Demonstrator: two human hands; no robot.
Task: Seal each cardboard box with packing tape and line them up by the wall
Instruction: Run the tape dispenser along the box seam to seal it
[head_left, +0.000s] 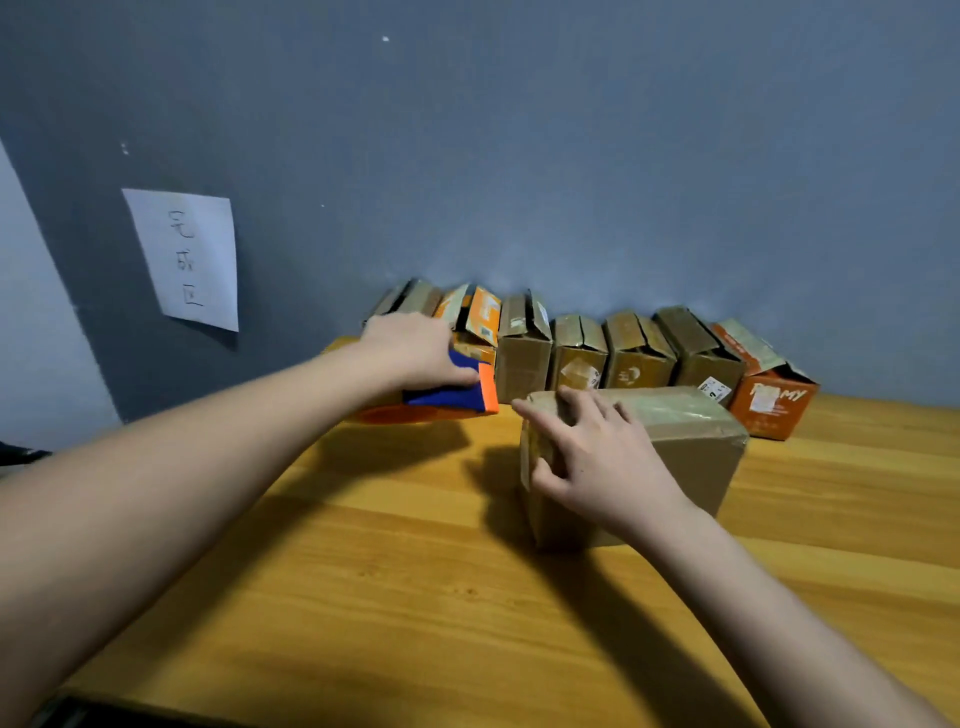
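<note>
Seven boxes along wall, flaps open, contents unseen.

Both bare forearms reached forward, the left hand held palm down with fingers curled in a grip and thumb tucked beneath, while the right hand lay with fingers spread, thumb pressed sideways.

a paper sheet on the wall reads "完成区" handwritten, top to bottom. far right of the sheet, an orange box shows white letters ending "my".
</note>
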